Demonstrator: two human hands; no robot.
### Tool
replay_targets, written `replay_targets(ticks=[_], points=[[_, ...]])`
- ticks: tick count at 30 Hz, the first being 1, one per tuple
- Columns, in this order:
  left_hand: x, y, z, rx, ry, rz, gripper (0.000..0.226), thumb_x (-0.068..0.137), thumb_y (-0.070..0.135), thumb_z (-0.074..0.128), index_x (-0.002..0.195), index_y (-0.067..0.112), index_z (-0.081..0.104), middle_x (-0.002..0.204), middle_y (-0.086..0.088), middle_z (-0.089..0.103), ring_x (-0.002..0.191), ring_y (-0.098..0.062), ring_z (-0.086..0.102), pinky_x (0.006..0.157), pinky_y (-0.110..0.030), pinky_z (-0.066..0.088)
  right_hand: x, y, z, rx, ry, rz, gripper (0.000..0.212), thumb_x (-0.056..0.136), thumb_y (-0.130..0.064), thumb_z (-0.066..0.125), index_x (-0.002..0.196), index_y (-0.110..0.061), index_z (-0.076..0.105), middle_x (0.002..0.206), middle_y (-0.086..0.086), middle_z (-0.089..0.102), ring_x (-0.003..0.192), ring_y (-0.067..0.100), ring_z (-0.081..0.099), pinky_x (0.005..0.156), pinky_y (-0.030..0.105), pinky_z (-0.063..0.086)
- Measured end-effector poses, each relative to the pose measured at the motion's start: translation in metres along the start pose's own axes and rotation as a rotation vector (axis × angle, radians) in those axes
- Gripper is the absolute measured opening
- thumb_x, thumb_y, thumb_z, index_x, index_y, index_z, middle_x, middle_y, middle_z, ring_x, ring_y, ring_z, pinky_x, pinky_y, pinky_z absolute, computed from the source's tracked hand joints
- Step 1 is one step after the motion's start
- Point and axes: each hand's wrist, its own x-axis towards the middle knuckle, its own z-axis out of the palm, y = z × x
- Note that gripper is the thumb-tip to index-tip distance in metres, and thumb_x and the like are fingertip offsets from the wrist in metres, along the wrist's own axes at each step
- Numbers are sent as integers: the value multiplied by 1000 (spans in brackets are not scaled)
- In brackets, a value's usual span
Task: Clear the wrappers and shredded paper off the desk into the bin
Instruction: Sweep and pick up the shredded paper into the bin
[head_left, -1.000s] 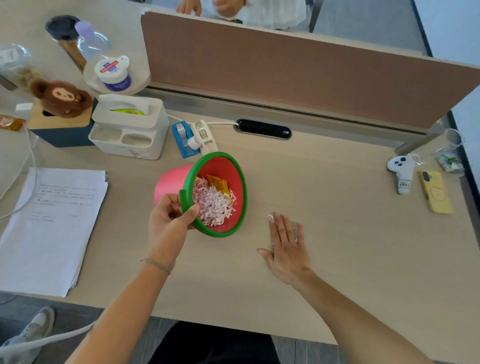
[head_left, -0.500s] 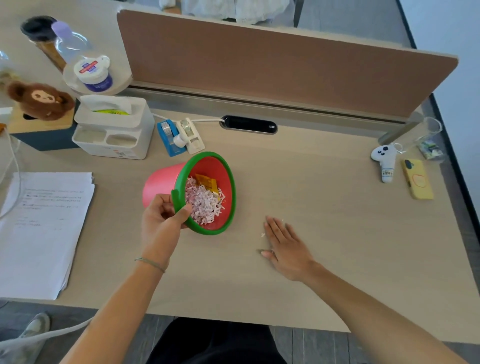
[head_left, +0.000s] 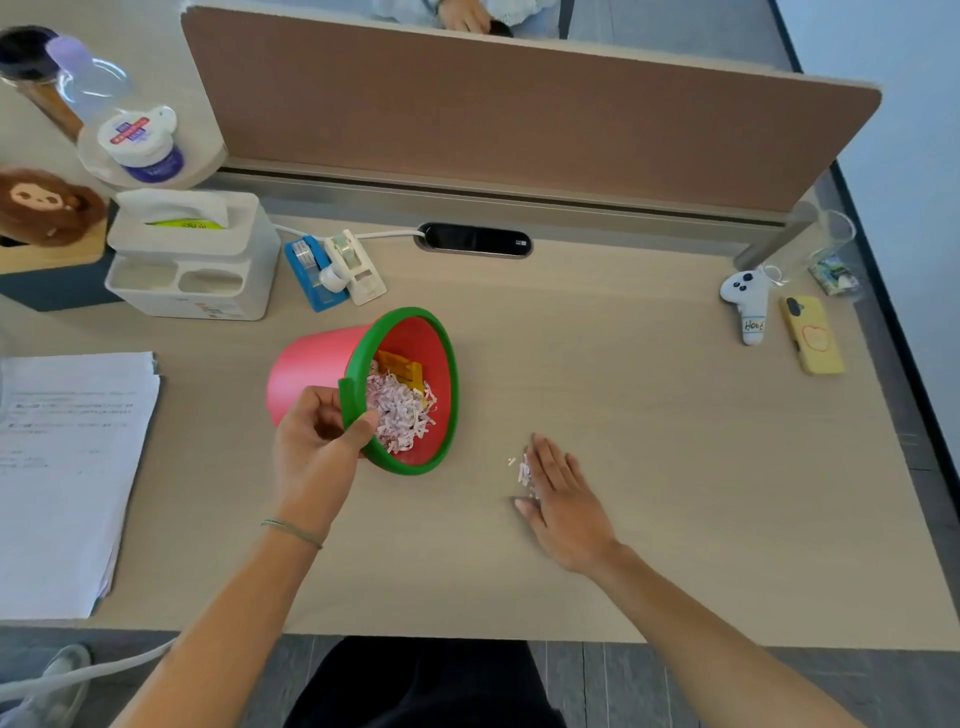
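Starting at the left edge: a stack of printed papers (head_left: 67, 467) lies flat on the desk (head_left: 675, 519), its near corner over the front edge.
Back-left corner: a plush monkey (head_left: 47, 205) sits on a wooden-topped box, with a clear bottle (head_left: 88, 78) and a small white-lidded jar (head_left: 140, 143) behind it.
Organiser: a white tissue box (head_left: 192, 254) with two open front compartments stands just right of the monkey.
Tape: a blue dispenser and a white tape dispenser (head_left: 353, 265) lie side by side, touching, between the tissue box and the cable port (head_left: 475, 240).
Left hand: the left hand (head_left: 317, 441) grips the bin's near rim, thumb hooked inside the green lip and fingers curled round the pink outer wall.
Bin: the pink bin (head_left: 311, 369) with a green rim is tilted on its side, mouth facing right towards the other hand; I cannot tell whether its lower rim touches the desk.
Bin contents: shredded paper (head_left: 400, 415) is heaped against the lower inner wall, with an orange wrapper (head_left: 400, 366) behind it.
Loose shreds: a few paper scraps (head_left: 522, 470) lie on the desk, right of the bin's mouth and against the right hand's fingers.
Right hand: the right hand (head_left: 563, 499) lies flat on the desk, fingers straight and together, holding nothing, its thumb side towards the bin.
Far right: a white controller (head_left: 748, 306) and a yellow phone (head_left: 813, 335) lie near each other, close to the desk's right edge.
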Motion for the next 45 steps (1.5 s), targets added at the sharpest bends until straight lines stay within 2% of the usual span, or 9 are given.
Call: replay_targets(ticks=[4, 9, 16, 19, 22, 24, 36, 41, 45], points=[[-1, 1, 2, 21, -9, 19, 24, 87, -2, 76, 84, 15, 59, 71, -5, 48, 69, -23, 50, 77, -54, 60, -9, -4, 6, -21, 109, 44, 72, 105, -50, 19, 159, -13, -11, 167, 1, -20, 153, 13, -21, 125, 41, -7], [-2, 2, 0, 26, -20, 42, 23, 87, -1, 77, 84, 15, 60, 69, -2, 47, 63, -15, 49, 73, -46, 59, -18, 12, 20, 36, 191, 461, 80, 100, -61, 6, 159, -9, -12, 168, 7, -16, 154, 21, -19, 126, 51, -2], [0, 0, -5, 53, -59, 76, 24, 87, 1, 77, 84, 17, 60, 71, -3, 50, 66, -15, 50, 70, -41, 59, 18, -45, 31, 84, 242, 465, 87, 99, -64, 22, 160, -7, -4, 169, 10, -10, 155, 27, -15, 125, 55, -2], [0, 0, -8, 54, -81, 59, 23, 82, 9, 83, 85, 18, 61, 70, 0, 52, 70, -21, 51, 76, -54, 59, 18, -42, 25, 93, 368, 488, 87, 96, -65, 36, 159, -8, 18, 167, 15, 15, 155, 33, 7, 125, 49, 0], [-1, 1, -12, 31, -94, 35, 21, 75, 19, 81, 84, 19, 61, 65, 9, 54, 72, -25, 51, 81, -63, 58, 12, -21, 6, 56, 542, 533, 60, 88, -65, 47, 112, -13, 63, 111, 10, 64, 108, 35, 57, 97, 45, 38], [-1, 1, -13, 34, -97, 33, 24, 82, 8, 82, 84, 19, 61, 66, 9, 54, 71, -24, 51, 82, -68, 57, 14, -10, -9, 35, 506, 554, 56, 86, -65, 39, 80, -14, 62, 77, 5, 66, 78, 32, 62, 74, 39, 39], [1, -2, -19, 43, -125, 46, 16, 73, 27, 78, 81, 30, 64, 71, 1, 54, 72, -26, 53, 79, -69, 57, 34, -24, -5, -318, 249, 158, 59, 90, -70, 40, 100, -19, 69, 81, 3, 75, 72, 29, 68, 78, 41, 41], [5, 1, -20, 35, -107, 50, 19, 72, 24, 77, 83, 23, 62, 71, -1, 53, 74, -27, 52, 77, -69, 58, 43, -16, 0, -353, 348, 82, 21, 93, -38, 58, 91, -19, 66, 63, 3, 70, 55, 27, 65, 68, 37, 40], [6, -2, -21, 21, -100, 41, 21, 79, 13, 80, 85, 20, 61, 70, 2, 53, 74, -26, 51, 79, -70, 57, 46, -8, -3, -392, 299, 56, 35, 73, -27, 80, 99, -9, 64, 56, 4, 64, 46, 26, 62, 56, 31, 46]])
